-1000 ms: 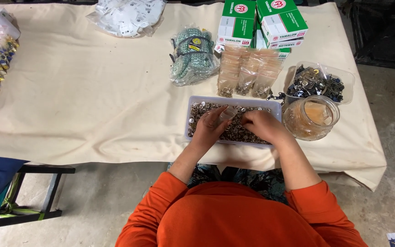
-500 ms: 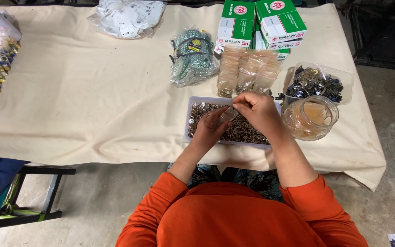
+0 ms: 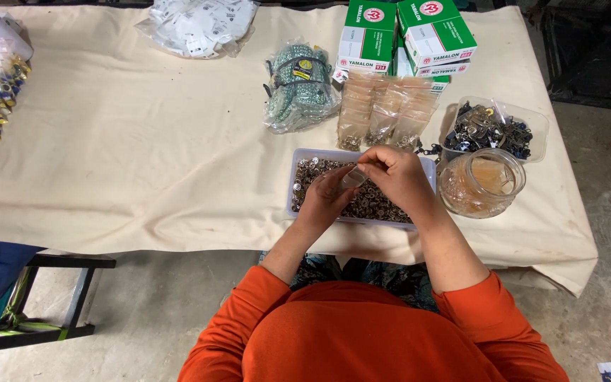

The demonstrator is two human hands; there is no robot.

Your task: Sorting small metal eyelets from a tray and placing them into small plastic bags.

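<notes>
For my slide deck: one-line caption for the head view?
Both hands, left hand and right hand, hold a small clear bag over a tray of metal fasteners.

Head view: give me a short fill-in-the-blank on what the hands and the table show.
1. Both hands, left hand and right hand, are over a shallow ____ of small metal pieces.
2. The glass jar stands to the ____ of that tray.
3. The person's sleeves are ____.
4. The table is covered with a cream ____.

Missing: tray; right; orange; cloth
</notes>
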